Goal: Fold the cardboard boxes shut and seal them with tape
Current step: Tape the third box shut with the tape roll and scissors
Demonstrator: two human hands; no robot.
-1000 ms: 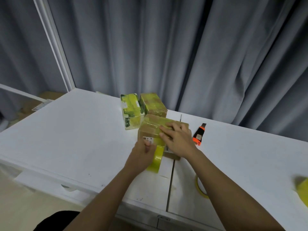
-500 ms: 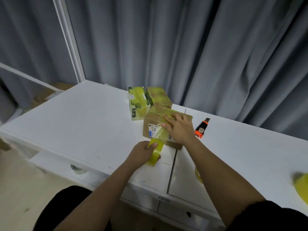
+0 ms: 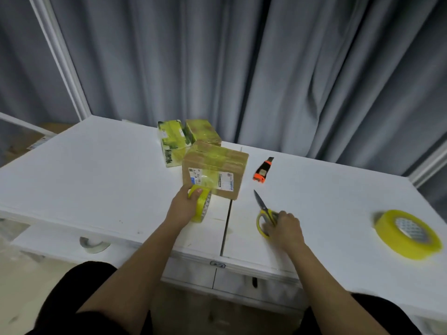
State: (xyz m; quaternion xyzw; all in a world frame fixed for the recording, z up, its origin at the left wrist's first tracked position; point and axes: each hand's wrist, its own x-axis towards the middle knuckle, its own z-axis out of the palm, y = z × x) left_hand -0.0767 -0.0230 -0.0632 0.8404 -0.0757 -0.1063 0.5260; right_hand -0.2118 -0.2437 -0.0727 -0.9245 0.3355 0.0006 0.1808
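A brown cardboard box [image 3: 227,170] stands closed on the white table [image 3: 96,170], with yellow tape across its top and a strip running down its front. My left hand [image 3: 181,209] grips a yellow tape roll [image 3: 202,204] just in front of the box, the strip still joined to the roll. My right hand [image 3: 285,229] curls round the yellow handles of a pair of scissors [image 3: 263,213] lying on the table, blades pointing away toward the box. Two smaller boxes wrapped in yellow tape, one white and green [image 3: 173,143], one brown [image 3: 203,131], stand behind.
An orange utility knife [image 3: 262,170] lies right of the box. A second, larger yellow tape roll [image 3: 408,234] lies flat at the table's right. Grey curtains hang behind. A white tape roll [image 3: 94,245] sits on a shelf under the table's front edge.
My right hand has left the top of the box and come down to the scissors on the table. My left hand has kept hold of the tape roll in front of the box.
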